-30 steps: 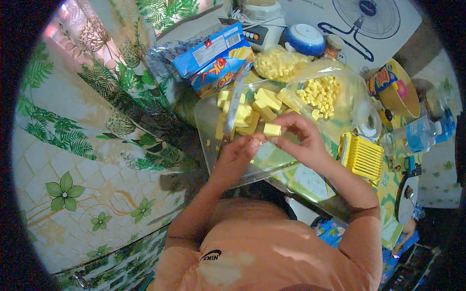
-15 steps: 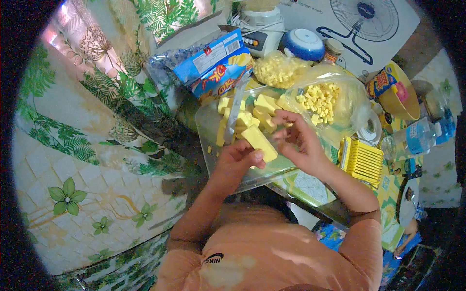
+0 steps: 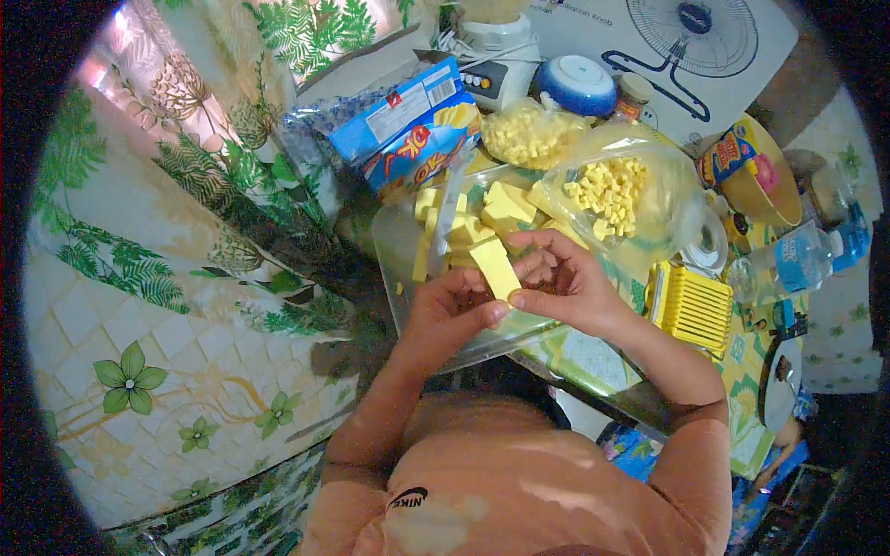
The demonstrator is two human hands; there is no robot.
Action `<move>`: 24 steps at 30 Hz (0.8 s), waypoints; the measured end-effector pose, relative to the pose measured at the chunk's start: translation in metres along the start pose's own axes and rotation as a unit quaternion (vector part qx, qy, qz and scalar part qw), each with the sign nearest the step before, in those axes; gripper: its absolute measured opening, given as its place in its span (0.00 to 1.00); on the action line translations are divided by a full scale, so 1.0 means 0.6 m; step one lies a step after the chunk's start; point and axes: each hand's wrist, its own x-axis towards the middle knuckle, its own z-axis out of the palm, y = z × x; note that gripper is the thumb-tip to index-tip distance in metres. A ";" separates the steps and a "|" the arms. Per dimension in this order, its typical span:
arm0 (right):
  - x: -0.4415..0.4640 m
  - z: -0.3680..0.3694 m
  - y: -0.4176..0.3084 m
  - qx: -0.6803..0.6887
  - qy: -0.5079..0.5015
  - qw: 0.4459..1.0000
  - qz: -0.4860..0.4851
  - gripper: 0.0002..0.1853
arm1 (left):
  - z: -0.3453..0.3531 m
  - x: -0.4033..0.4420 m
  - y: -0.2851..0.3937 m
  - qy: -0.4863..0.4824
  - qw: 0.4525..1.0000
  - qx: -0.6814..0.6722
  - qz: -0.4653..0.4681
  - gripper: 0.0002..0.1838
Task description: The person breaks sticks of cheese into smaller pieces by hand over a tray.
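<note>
A rectangular block of yellow cheese [image 3: 497, 269] is held up between both hands over the clear plastic tray [image 3: 393, 301]. My left hand [image 3: 445, 310] is closed on its left side, thumb at the near end. My right hand [image 3: 575, 287] grips the right side, its thumb by the same corner and its fingers partly hidden behind. Several more cheese blocks [image 3: 508, 206] lie in the tray just beyond the hands. A knife [image 3: 449, 213] with a long pale blade rests across the blocks to the left.
Behind the tray sit an open plastic bag of cheese cubes [image 3: 607, 190], a second bag [image 3: 530, 134] and a blue box [image 3: 408, 125]. To the right are a yellow slotted slicer [image 3: 691, 310], a water bottle [image 3: 788, 264] and a yellow tub [image 3: 760, 181]. A patterned curtain [image 3: 222, 176] hangs left.
My right hand has moved in from the right and its thumb and fingers have closed on the cheese block. The block has turned slightly more upright in the left hand.
</note>
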 end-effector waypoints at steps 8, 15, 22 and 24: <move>-0.001 0.001 -0.010 0.020 -0.004 0.999 0.031 0.30 | -0.009 -0.001 0.001 -0.020 1.000 0.005 -0.015 0.09; -0.002 0.005 -0.016 -0.016 -0.006 0.999 0.027 0.26 | -0.008 0.002 0.008 -0.004 1.000 -0.006 -0.027 0.07; -0.003 0.003 -0.014 -0.013 -0.015 0.999 0.032 0.24 | -0.005 -0.001 0.010 0.001 0.999 0.048 -0.026 0.07; -0.004 0.006 -0.012 -0.010 -0.001 0.999 0.031 0.24 | -0.001 -0.006 0.019 0.003 0.997 0.068 -0.037 0.08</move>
